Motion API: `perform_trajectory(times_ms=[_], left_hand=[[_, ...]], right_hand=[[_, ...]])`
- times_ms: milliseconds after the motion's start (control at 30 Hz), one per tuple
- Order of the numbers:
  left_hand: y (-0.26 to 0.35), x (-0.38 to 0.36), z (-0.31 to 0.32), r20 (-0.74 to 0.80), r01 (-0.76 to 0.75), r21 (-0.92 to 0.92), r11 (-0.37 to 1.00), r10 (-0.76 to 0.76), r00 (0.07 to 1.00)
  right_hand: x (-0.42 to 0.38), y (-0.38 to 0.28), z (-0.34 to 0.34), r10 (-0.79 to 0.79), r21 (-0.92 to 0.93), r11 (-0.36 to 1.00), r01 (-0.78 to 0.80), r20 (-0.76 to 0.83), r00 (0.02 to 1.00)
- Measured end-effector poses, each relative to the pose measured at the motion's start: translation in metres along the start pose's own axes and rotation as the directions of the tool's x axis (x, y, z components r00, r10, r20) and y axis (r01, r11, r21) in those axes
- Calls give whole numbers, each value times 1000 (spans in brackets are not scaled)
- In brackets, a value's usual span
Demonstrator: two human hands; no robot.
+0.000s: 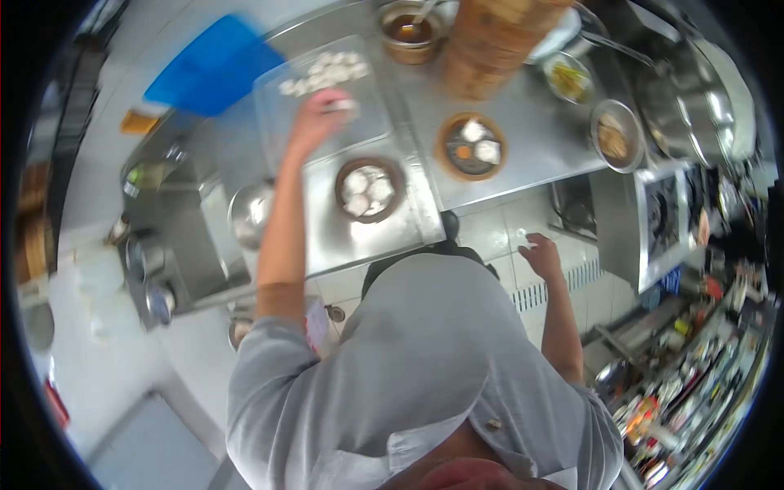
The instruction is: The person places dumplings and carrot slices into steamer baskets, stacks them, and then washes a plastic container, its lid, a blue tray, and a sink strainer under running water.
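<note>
My left hand (pixel 318 120) is over the clear tray (pixel 371 122), its fingers closed on a small white dumpling (pixel 349 107); motion blurs both. Rows of white dumplings (pixel 331 72) lie at the tray's far end. Nearer me, a round steamer basket (pixel 343 211) holds several white pieces. To its right, a second round steamer basket (pixel 447 163) contains two white pieces and a small orange one. My right hand (pixel 542 256) hangs beside my body, above the floor, fingers loosely bent and apart, with nothing seen between them.
Stacked bamboo steamers (pixel 494 49) stand at the back, beside a pot of brown liquid (pixel 408 33). Bowls of food (pixel 612 139) and a large steel pot (pixel 686 98) sit rightward. A blue container (pixel 214 65) is back left; a sink (pixel 192 237) lies left.
</note>
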State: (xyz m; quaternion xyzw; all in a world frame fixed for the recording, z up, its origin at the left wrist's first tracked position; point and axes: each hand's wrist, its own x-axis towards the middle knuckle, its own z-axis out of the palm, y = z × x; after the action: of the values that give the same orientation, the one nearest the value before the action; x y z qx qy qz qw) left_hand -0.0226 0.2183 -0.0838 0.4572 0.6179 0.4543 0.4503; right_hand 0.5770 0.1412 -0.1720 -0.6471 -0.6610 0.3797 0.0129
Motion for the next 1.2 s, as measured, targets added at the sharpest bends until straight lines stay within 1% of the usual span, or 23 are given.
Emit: perform_trajectory(times_ms=[33,67,100,133,167,233,267,300,333,400,500,600,700,733,800,867,900,967,1000,1067,1100,1200], left_hand=[[21,-11,24,90,57,-94,994,-49,995],[24,-11,46,192,18,-75,997,-4,981],[36,-18,74,199,-205,-17,979,204,959],[44,-20,96,213,-258,155,954,223,951],[53,-25,116,205,-363,298,883,312,928],[57,-32,138,217,-359,430,828,292,932],[60,-31,154,242,-376,477,794,293,925],[60,-30,164,266,-346,532,773,236,935],[61,-32,171,254,-338,554,761,231,939],[63,-38,182,210,-293,617,730,206,956],[66,-39,200,192,-260,686,679,177,965],[82,-36,215,226,-207,733,648,54,973],[76,-27,226,211,-207,765,610,66,975],[72,-24,229,202,-187,768,612,45,978],[66,-19,233,179,-142,774,617,3,984],[61,-18,238,160,-131,790,600,4,987],[59,-21,234,129,-105,803,587,2,992],[58,-29,227,123,-171,772,612,119,985],[58,-34,218,122,-209,757,619,179,976],[70,-50,190,91,-237,704,669,246,965],[75,-56,176,81,-261,673,692,282,956],[56,-80,105,-55,-247,649,720,368,928]], right_hand=[[3,-10,-1,-2,12,1000,2,18,1000],[10,-14,-1,-24,28,999,23,37,999],[14,-22,-1,-34,6,999,33,40,999],[17,-27,-2,-32,-17,999,32,27,999],[23,-28,1,-99,-1,995,100,42,994],[31,-19,-1,-184,23,983,183,18,983],[28,-36,-10,-155,-28,987,156,24,988],[30,-31,-11,-194,27,981,194,-5,981],[27,-45,-18,-146,-8,989,146,-1,989],[28,-47,-22,-152,-9,988,152,-11,988],[28,-49,-28,-174,9,985,174,-1,985],[25,-53,-36,-189,20,982,189,5,982],[23,-56,-46,-219,23,975,219,-18,976],[23,-56,-49,-231,28,972,232,-32,972],[21,-57,-59,-237,43,970,240,-65,969],[22,-64,-68,-254,64,963,260,-92,963],[23,-70,-72,-263,84,958,275,-129,956],[25,-87,-83,-288,119,942,314,-196,937],[28,-107,-88,-318,136,925,355,-233,919],[25,-154,-100,-354,169,892,419,-313,881],[23,-187,-106,-458,150,837,526,-335,824],[52,-265,-86,-659,272,673,687,-201,725]])
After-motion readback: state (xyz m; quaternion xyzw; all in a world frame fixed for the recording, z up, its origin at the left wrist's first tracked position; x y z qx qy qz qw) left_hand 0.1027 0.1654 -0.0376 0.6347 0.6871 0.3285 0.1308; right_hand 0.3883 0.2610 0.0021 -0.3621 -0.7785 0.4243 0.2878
